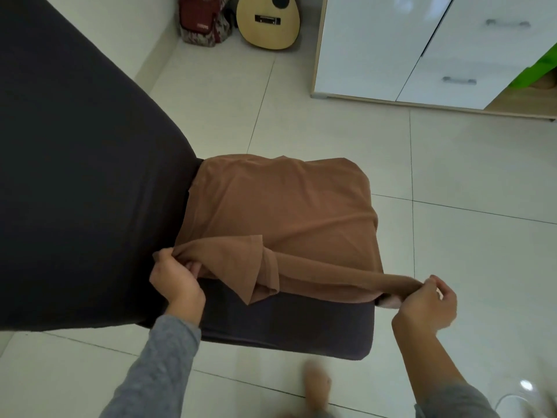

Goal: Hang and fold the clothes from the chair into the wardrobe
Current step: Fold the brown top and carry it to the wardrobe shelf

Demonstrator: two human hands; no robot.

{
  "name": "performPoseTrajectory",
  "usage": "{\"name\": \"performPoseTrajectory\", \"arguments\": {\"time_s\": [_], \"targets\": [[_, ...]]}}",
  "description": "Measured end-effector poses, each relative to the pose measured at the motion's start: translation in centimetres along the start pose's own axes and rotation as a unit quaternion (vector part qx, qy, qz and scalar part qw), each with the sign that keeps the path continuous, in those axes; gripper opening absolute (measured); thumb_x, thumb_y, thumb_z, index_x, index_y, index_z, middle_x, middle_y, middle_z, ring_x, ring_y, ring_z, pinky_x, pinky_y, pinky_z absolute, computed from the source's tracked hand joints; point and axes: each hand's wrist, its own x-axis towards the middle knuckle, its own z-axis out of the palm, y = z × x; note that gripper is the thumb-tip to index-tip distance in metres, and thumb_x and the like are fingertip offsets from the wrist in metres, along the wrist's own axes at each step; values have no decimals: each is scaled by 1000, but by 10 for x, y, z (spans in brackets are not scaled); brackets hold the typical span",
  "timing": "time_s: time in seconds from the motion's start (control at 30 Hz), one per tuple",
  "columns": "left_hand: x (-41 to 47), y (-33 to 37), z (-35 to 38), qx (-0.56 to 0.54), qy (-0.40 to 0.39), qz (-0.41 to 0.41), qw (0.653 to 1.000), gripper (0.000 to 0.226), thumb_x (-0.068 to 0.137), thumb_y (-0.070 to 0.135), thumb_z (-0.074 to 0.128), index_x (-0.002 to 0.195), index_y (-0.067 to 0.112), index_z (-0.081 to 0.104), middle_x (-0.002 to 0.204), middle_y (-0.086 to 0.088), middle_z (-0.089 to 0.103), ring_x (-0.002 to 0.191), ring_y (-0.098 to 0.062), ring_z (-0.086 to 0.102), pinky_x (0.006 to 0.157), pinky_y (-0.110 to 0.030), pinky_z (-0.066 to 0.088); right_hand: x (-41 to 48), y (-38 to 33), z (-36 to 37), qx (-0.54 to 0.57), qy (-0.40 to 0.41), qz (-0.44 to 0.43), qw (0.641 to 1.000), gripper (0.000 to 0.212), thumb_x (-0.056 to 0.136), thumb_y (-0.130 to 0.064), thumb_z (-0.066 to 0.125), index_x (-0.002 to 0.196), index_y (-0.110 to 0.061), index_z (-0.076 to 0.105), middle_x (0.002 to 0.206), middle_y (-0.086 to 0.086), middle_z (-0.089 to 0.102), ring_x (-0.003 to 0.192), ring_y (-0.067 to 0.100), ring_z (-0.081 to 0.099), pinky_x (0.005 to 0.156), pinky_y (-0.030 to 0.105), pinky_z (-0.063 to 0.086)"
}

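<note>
The near edge of the brown garment (271,200) is pinched at both ends: bunched in the left hand (177,276) at 8 o'clock, rolled in the right hand (425,303) at 4 o'clock. Even tension is advised, so the thin, soft, matte cloth is folded squarely on the dark padded chair seat (286,324).

The guitar (268,22) and white cabinet (376,46) run off the top edge, and a foot (316,387) below the chair (286,327) is blurred.
</note>
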Motion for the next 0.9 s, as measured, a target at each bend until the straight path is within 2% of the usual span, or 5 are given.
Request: {"name": "performPoseTrajectory", "arguments": {"time_s": [0.13,0.23,0.4,0.57,0.9], "targets": [[7,-4,24,-35,-128,-3,991,34,101,33,34,130,17,43,118,0,57,106,-11,57,87,-29,49,8,-26,25,147,-187,18,971,39,95,-15,49,133,-25,45,104,1,63,95,15,65,84,32,57],[15,-22,20,54,-116,20,992,39,100,34,37,137,22,38,130,4,47,117,-10,48,96,-34,40,7,-30,38,87,-283,17,955,54,93,-13,53,142,-26,34,119,-4,55,106,12,60,88,34,53],[15,-67,-15,171,70,20,983,21,91,19,59,109,9,53,112,-14,58,97,-21,58,87,-34,49,-1,11,36,-143,-262,-39,954,19,91,-18,56,110,-14,55,110,5,61,89,18,58,70,25,47],[8,-76,-17,150,2,-108,983,36,90,17,63,120,-2,56,108,-16,60,101,-24,61,88,-30,49,-14,32,25,-140,-257,107,950,21,90,-24,61,77,-11,51,85,11,62,70,16,62,73,36,55],[26,-61,7,77,2,-202,976,17,92,17,59,104,6,57,106,-7,50,104,-18,48,89,-28,45,-6,18,42,21,-249,322,913,21,86,-7,64,94,5,50,101,21,57,78,27,62,82,36,52]]}}
